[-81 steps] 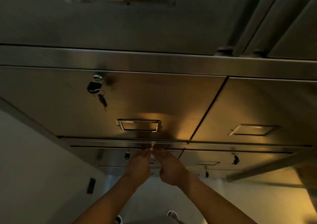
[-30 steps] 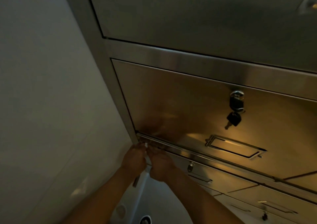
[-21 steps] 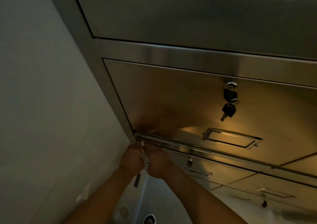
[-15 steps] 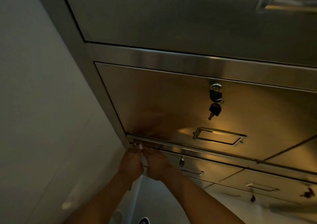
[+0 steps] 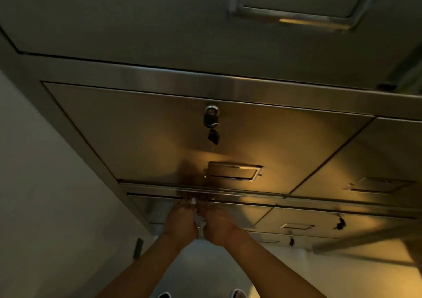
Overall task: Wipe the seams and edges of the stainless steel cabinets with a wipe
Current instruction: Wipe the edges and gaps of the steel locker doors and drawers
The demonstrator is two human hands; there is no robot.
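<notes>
Now both hands (image 5: 198,222) press the wipe (image 5: 194,200) further right along the seam (image 5: 251,195).

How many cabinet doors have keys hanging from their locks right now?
3: black keys in the round lock on the big steel door above the hands, dark keys at lower right, and a small set below. Others may be hidden.
</notes>
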